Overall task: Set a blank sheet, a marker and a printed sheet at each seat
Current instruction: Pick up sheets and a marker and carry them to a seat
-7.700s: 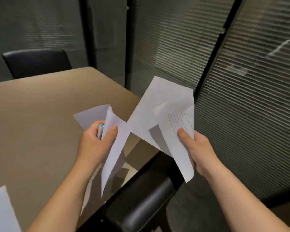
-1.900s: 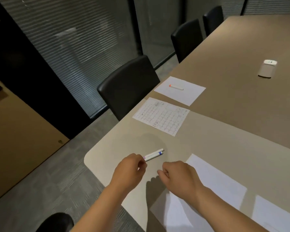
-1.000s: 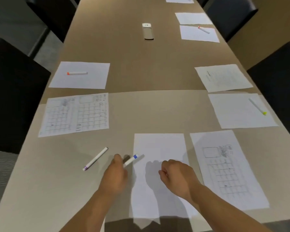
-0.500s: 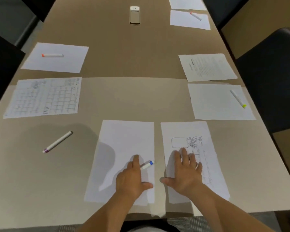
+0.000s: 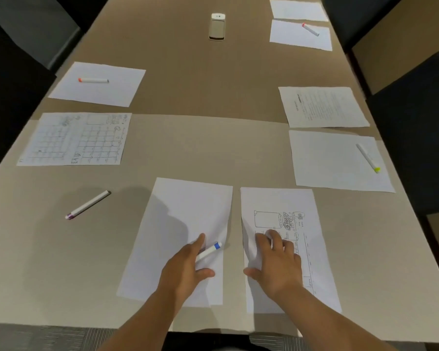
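- The left hand (image 5: 188, 264) lies on the blank sheet (image 5: 183, 224) at the near end of the surface (image 5: 200, 148), fingers mostly straight, with the blue-capped marker (image 5: 209, 250) under them; whether it pinches the marker or only rests on it cannot be told.
- The right hand (image 5: 276, 264) rests flat, fingers relaxed and gripping nothing, on the printed sheet (image 5: 302, 224), which lies just right of the blank sheet, with a thin gap of surface between them.
- The step in hand looks like finishing this seat: leaving the marker on the blank sheet and squaring both pages.
- To do it well, the left hand should set the marker down flat and let go gently so it does not roll off the paper; the right palm can pin the printed sheet while it is nudged parallel to the blank one.
- The blank sheet's near right corner looks lifted or creased, so a smoothing press there would help.
- A purple-tipped marker (image 5: 88, 205) lies loose on the bare surface well left of the blank sheet, probably meant for a seat not yet set.
- Beyond the blank sheet, other sets already lie along both sides: a sheet with an orange-capped marker (image 5: 93, 80) on the left, one with a yellow-tipped marker (image 5: 368, 158) on the right.
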A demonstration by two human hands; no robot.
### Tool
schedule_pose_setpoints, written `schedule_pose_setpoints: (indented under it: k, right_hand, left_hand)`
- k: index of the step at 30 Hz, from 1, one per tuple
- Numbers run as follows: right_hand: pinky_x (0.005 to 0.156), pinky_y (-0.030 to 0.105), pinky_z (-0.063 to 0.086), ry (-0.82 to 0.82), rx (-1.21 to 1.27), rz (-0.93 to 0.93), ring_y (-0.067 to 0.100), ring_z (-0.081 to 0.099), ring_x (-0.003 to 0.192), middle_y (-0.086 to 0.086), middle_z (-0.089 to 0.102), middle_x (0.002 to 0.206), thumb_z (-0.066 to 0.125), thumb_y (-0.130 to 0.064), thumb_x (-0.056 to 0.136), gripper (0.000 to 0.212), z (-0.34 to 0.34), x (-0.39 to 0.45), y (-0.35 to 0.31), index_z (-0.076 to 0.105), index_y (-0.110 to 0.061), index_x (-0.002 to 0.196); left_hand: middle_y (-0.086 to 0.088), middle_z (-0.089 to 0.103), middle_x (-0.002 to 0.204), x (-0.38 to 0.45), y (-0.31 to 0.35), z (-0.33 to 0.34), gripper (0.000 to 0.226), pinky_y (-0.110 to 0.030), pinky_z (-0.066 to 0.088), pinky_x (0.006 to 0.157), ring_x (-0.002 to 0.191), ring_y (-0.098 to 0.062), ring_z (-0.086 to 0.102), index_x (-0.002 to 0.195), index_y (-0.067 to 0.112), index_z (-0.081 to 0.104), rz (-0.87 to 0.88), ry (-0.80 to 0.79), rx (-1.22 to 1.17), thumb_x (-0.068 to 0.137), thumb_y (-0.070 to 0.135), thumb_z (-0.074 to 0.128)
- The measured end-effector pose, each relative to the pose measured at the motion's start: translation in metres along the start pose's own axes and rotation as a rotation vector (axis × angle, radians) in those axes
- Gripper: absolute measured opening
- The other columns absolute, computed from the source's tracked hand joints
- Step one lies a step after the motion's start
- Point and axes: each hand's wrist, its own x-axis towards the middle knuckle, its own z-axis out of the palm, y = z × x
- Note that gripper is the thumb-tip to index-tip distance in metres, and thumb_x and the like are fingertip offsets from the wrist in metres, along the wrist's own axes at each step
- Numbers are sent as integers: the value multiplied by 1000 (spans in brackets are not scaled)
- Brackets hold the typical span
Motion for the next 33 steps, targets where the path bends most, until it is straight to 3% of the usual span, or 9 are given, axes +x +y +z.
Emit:
schedule_pose_setpoints:
  k: [5,7,9,12,17,22,25,28,33]
  right_hand:
    - [102,37,39,34,64,-13,26,30,134,-8,20,156,47,-52,94,56,-6,0,7,30,-33,144]
    - [101,36,39,47,95,-4,24,35,132,-9,29,154,42,-50,96,50,-9,0,9,37,-32,142]
    - [94,35,44,74,137,14,22,47,120,-7,49,139,42,-44,96,41,-14,2,11,46,-28,133]
    - [76,31,49,104,192,45,21,61,96,-2,65,109,48,-34,93,29,-20,4,14,54,-23,119]
    - [61,29,45,71,280,63,20,63,83,-5,64,94,50,-28,89,27,-22,1,22,52,-25,116]
    - [59,28,39,67,265,30,17,58,76,-6,60,91,50,-29,89,17,-19,-2,26,53,-24,105]
    - [62,29,41,84,244,15,19,60,79,-4,62,93,49,-30,89,17,-20,-2,24,51,-24,105]
    - [61,28,40,103,239,8,20,61,79,-4,64,92,48,-31,91,18,-22,-1,26,52,-23,106]
    - [62,29,42,82,230,17,20,59,78,-2,63,89,45,-34,94,14,-25,-3,28,49,-22,96]
  left_hand:
    - [7,59,119,0,2,-6,54,-16,42,90,102,-11,58,143,30,42,32,47,44,93,41,59]
    - [10,56,86,-3,4,-9,26,-18,46,73,76,-9,57,116,27,62,36,123,53,95,39,54]
    - [8,49,72,-5,1,-8,22,-22,45,63,67,-11,56,87,21,61,13,184,71,96,40,52]
    - [8,52,81,-9,0,-6,22,-15,38,64,78,-13,60,96,25,53,-31,186,82,92,47,55]
    - [8,51,125,-10,11,4,83,-24,47,83,107,-14,59,139,35,23,-137,124,95,75,63,69]
    - [15,48,139,-8,6,9,75,-20,41,93,121,-11,54,144,32,30,-91,170,39,82,56,65]
    - [17,58,122,-8,0,9,56,-15,41,84,106,-7,58,136,32,45,-73,218,-31,87,51,62]
    - [11,53,81,-7,0,3,38,-13,34,60,70,-7,53,109,21,57,-46,291,26,86,51,61]
    - [8,41,66,-11,4,-1,31,-15,27,52,56,-9,41,76,29,42,-38,261,9,86,48,64]
